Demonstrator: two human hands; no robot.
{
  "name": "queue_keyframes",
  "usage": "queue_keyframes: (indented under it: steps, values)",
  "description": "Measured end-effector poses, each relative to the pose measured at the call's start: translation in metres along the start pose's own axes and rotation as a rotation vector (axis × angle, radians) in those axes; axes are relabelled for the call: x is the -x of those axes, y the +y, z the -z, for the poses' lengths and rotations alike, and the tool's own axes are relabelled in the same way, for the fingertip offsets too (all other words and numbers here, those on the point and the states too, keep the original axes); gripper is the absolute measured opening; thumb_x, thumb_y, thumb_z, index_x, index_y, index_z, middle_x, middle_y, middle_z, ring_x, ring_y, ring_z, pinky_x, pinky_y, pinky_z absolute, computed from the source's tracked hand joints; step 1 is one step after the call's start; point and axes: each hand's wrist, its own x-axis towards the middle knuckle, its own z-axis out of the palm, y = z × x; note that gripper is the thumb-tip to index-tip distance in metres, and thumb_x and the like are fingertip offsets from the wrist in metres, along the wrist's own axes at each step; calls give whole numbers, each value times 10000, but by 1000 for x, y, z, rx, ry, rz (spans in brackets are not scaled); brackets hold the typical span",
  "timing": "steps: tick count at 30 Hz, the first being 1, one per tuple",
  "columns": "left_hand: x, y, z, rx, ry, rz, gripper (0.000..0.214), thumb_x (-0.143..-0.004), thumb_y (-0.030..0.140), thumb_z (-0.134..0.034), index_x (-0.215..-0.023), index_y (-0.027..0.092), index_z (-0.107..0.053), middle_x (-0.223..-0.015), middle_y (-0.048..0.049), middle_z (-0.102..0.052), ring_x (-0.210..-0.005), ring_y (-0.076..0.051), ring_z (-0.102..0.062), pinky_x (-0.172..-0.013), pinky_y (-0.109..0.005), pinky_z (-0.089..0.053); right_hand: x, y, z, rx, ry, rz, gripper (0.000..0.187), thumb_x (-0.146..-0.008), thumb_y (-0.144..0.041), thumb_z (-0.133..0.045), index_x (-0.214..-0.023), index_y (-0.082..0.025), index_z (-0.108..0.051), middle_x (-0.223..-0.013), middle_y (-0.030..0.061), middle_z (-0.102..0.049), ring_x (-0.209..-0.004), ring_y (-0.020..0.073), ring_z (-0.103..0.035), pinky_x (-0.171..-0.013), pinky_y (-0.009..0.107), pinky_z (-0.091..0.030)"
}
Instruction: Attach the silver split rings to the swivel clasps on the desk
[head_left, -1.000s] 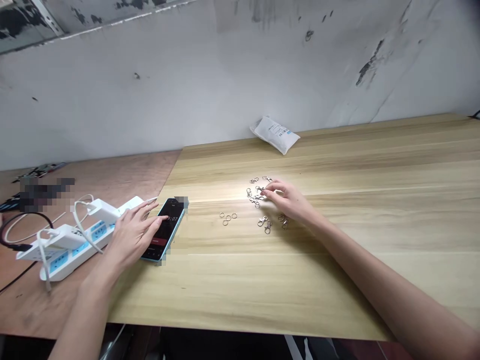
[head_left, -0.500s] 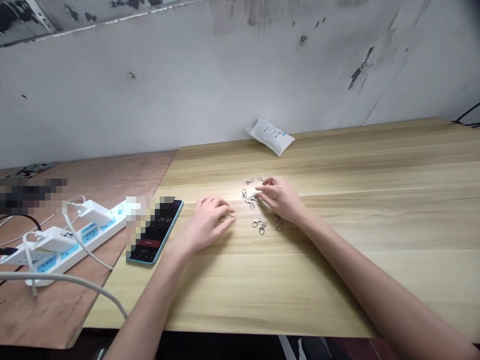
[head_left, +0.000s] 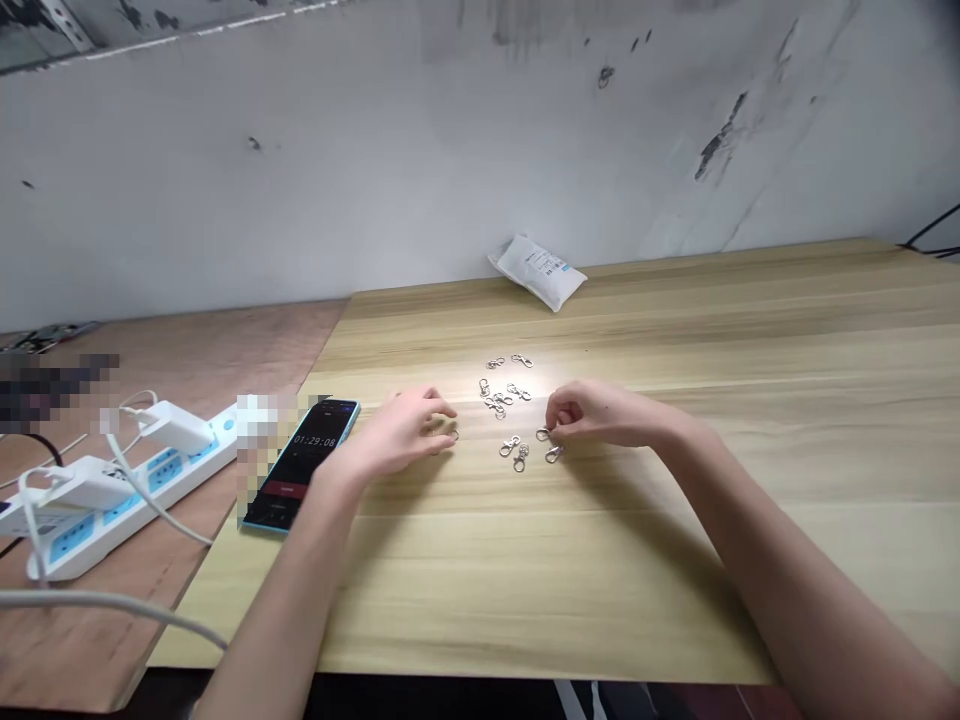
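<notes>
Several small silver lobster clasps with rings (head_left: pixel 517 393) lie scattered on the wooden table, between my two hands. My right hand (head_left: pixel 589 412) is closed in a pinch on one lobster clasp (head_left: pixel 543 434), at the right side of the group; another clasp (head_left: pixel 553 455) lies just below its fingertips. On the left, my left hand (head_left: pixel 409 430) hovers low with thumb and fingers apart. A bit of a metal ring (head_left: pixel 454 435) shows between them, and the rest of it is hidden by the fingers. Two more clasps (head_left: pixel 516 455) rest side by side near the middle.
A phone (head_left: pixel 300 460) with a running timer lies left of my left hand. Farther left, a white power strip (head_left: pixel 165 480) with plugged-in chargers and cables sits on a brown surface. A white plastic packet (head_left: pixel 540 272) leans near the wall at the back.
My right hand has moved down and toward me from the upper clasps to the lower right ones and now pinches one. My left hand's fingers have shifted slightly left.
</notes>
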Motion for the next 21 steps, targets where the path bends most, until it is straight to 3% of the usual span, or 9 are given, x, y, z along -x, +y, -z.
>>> queue_keyframes:
  steps: [5, 14, 18, 21]
  values:
    - [10, -19, 3, 36, -22, 4, 222, -861, 386, -589, -959, 223, -703, -957, -50, -638, -880, -204, -589, -744, -305, -434, -1, -7, -5, 40, 1, -40, 68, -696, -213, -581, -673, -186, -639, -683, 4, -627, -582, 117, -497, -497, 233, -326]
    - [-4, -2, -11, -5, 41, -46, 166, -860, 319, -582, -813, 209, -697, -878, -35, -656, -810, -185, -584, -751, -309, -419, -4, -16, -12, 238, 139, -35, 75, -723, -209, -583, -764, -204, -646, -722, -2, -677, -625, 131, -556, -519, 232, -321]
    - [-8, 6, -8, 67, -4, 44, 122, -826, 246, -577, -781, 195, -678, -870, -37, -675, -752, -174, -602, -651, -275, -417, -8, -18, -17, 360, 193, -32, 119, -764, -194, -548, -748, -212, -665, -721, -1, -688, -601, 127, -554, -529, 236, -307]
    - [-12, 10, -6, 142, -102, 93, 84, -785, 228, -591, -745, 190, -654, -748, -19, -688, -682, -167, -613, -616, -267, -415, -12, -18, -23, 454, 223, -36, 136, -760, -200, -548, -697, -215, -668, -702, 2, -691, -579, 128, -548, -518, 243, -285]
